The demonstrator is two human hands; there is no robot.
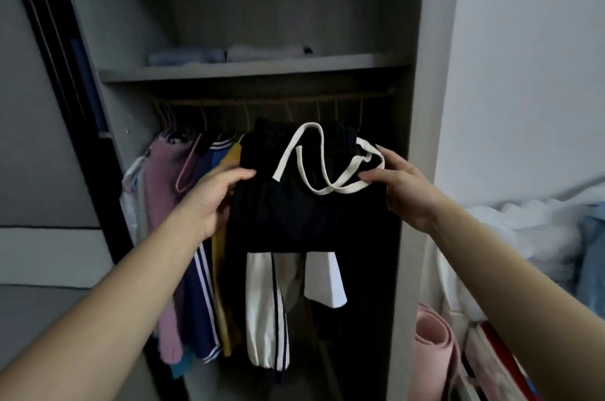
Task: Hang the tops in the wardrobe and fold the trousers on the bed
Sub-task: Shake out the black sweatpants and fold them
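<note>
I hold a folded pair of black trousers [307, 210] with a cream drawstring [304, 168] up in front of the open wardrobe [422, 105]. My left hand [216, 200] grips the left edge of the trousers, thumb on top. My right hand [397, 187] grips the right edge, its thumb on the drawstring. Behind the trousers, tops hang on a rail [278, 101]: a lilac one [160, 237], a navy one with white stripes [199, 286], a mustard one [224, 269], and a white one with dark stripes [266, 309].
A shelf [248, 68] above the rail carries folded pale clothes [229, 55]. A dark sliding door [65, 73] stands at the left. To the right are a rolled pink mat [433, 351] and a pile of white bedding [523, 237].
</note>
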